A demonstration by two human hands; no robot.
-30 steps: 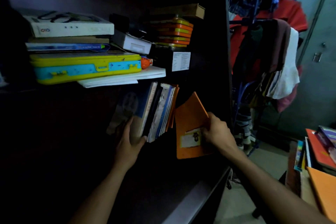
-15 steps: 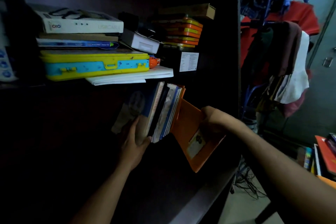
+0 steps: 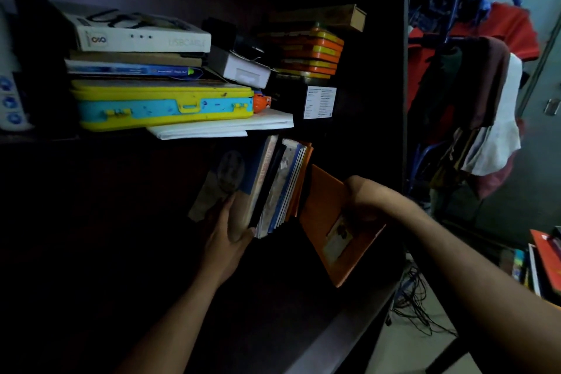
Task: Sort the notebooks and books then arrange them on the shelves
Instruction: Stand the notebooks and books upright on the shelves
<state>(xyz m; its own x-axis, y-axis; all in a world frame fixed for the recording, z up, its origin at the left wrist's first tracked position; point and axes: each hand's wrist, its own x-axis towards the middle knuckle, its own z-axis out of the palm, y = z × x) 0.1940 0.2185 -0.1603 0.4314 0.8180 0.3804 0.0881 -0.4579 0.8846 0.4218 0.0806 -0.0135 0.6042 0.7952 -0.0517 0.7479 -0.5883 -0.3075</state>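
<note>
Head view: on the dark lower shelf (image 3: 303, 297), the left hand (image 3: 227, 237) grips the leaning row of books (image 3: 273, 185) at its near edge. Just right, the right hand (image 3: 361, 200) has its fingers curled round a tilted orange notebook (image 3: 328, 206), apart from the row.

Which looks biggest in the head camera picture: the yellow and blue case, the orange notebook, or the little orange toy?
1. yellow and blue case
2. orange notebook, though it is nearer the camera, so unsure against the case
3. little orange toy, clearly smallest
</note>
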